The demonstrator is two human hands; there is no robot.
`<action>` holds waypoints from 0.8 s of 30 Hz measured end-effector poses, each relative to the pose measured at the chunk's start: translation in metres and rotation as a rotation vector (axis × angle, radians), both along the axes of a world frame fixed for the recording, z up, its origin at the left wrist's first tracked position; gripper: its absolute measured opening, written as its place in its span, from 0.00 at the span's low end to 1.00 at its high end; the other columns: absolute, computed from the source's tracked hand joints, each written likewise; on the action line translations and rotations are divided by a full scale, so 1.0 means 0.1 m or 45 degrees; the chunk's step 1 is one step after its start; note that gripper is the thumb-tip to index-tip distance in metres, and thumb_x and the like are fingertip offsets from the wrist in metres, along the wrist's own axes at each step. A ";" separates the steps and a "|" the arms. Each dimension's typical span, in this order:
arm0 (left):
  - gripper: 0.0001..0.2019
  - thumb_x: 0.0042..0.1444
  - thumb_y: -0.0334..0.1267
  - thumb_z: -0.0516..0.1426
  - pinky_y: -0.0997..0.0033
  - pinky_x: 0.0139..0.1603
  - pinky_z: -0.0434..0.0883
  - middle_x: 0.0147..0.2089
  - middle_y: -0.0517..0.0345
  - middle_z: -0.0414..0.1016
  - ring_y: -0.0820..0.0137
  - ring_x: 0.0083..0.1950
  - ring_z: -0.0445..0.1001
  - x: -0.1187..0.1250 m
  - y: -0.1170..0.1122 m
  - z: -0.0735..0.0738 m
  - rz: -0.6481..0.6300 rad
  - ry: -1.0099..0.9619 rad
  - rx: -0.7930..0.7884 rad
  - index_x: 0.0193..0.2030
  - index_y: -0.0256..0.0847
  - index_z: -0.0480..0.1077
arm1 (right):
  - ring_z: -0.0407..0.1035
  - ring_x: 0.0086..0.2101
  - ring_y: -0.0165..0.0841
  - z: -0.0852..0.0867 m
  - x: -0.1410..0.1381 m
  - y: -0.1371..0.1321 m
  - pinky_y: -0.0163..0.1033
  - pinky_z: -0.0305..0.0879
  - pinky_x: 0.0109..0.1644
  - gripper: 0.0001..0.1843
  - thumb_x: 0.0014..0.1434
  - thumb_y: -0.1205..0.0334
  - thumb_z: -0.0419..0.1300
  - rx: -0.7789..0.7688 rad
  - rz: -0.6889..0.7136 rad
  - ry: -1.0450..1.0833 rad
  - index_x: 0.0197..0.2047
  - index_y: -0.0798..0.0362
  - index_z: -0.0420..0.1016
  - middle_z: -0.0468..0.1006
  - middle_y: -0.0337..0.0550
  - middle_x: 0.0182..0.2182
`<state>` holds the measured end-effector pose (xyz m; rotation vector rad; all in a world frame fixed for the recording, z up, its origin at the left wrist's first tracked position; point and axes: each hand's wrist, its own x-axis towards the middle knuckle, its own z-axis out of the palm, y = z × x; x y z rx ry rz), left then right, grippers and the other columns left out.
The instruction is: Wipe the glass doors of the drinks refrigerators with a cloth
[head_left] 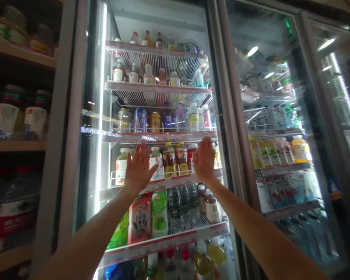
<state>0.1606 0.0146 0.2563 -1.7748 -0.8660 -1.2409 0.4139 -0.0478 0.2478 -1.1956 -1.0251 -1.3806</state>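
While left hand (139,167) and right hand (204,159) are presenting wide, empty grips,
overreach could be jarring 6-o'clock yellow-capped bottles (181,158).

Yellow-capped brown bottles (181,160) around 6 o'clock clearly read "冰". Small dark tag (258,173) between 3 and 4 shows 50, maybe 60. Red pack (139,219) at 7 has Chinese characters, kinda too blurry for me, same with the green digits (287,25) near 2.

L grip (138,168), R grip (204,160) up nr btls (181,157).
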 end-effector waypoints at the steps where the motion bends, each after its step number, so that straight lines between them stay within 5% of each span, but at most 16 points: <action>1: 0.32 0.61 0.51 0.40 0.46 0.66 0.43 0.70 0.43 0.42 0.57 0.70 0.39 -0.01 0.00 -0.01 -0.001 -0.005 -0.006 0.66 0.31 0.47 | 0.41 0.64 0.42 -0.07 -0.09 0.02 0.54 0.47 0.63 0.31 0.61 0.61 0.42 -0.115 0.000 -0.206 0.67 0.56 0.46 0.52 0.50 0.64; 4: 0.33 0.60 0.53 0.41 0.47 0.66 0.45 0.70 0.43 0.41 0.57 0.70 0.38 -0.02 0.01 -0.10 -0.003 0.011 -0.004 0.66 0.33 0.47 | 0.41 0.64 0.39 -0.22 -0.11 0.02 0.53 0.45 0.64 0.30 0.61 0.60 0.43 -0.220 -0.020 -0.370 0.67 0.53 0.45 0.53 0.46 0.64; 9: 0.35 0.59 0.56 0.42 0.48 0.67 0.41 0.70 0.44 0.40 0.58 0.71 0.35 0.00 0.08 -0.30 -0.015 0.049 0.072 0.67 0.34 0.45 | 0.38 0.64 0.45 -0.28 0.00 0.00 0.59 0.45 0.62 0.31 0.61 0.61 0.43 0.027 -0.013 0.168 0.66 0.61 0.45 0.51 0.57 0.64; 14: 0.37 0.58 0.57 0.43 0.49 0.67 0.43 0.70 0.46 0.41 0.59 0.71 0.36 -0.11 0.09 -0.45 -0.037 0.080 0.097 0.68 0.37 0.41 | 0.35 0.65 0.38 -0.45 -0.50 0.08 0.51 0.38 0.66 0.28 0.60 0.62 0.46 -0.296 0.085 -0.489 0.64 0.54 0.53 0.52 0.43 0.65; 16: 0.37 0.58 0.59 0.43 0.51 0.67 0.44 0.70 0.47 0.42 0.60 0.71 0.38 -0.19 0.11 -0.57 -0.037 0.131 0.125 0.68 0.38 0.41 | 0.38 0.65 0.37 -0.49 -0.41 0.06 0.52 0.37 0.66 0.29 0.61 0.61 0.46 -0.296 0.073 -0.465 0.65 0.52 0.51 0.54 0.43 0.64; 21: 0.35 0.59 0.58 0.41 0.49 0.67 0.43 0.69 0.47 0.45 0.59 0.70 0.39 -0.27 0.14 -0.77 -0.026 0.147 0.105 0.67 0.39 0.44 | 0.36 0.65 0.43 -0.48 -0.20 0.04 0.57 0.44 0.63 0.33 0.62 0.61 0.43 0.009 0.053 0.103 0.68 0.58 0.39 0.49 0.54 0.65; 24: 0.35 0.59 0.57 0.41 0.49 0.66 0.45 0.69 0.46 0.46 0.58 0.70 0.40 -0.27 0.11 -0.77 -0.032 0.121 0.096 0.67 0.38 0.46 | 0.36 0.65 0.40 -0.56 -0.52 0.08 0.54 0.43 0.64 0.33 0.61 0.63 0.45 -0.179 0.119 -0.246 0.68 0.56 0.41 0.49 0.48 0.65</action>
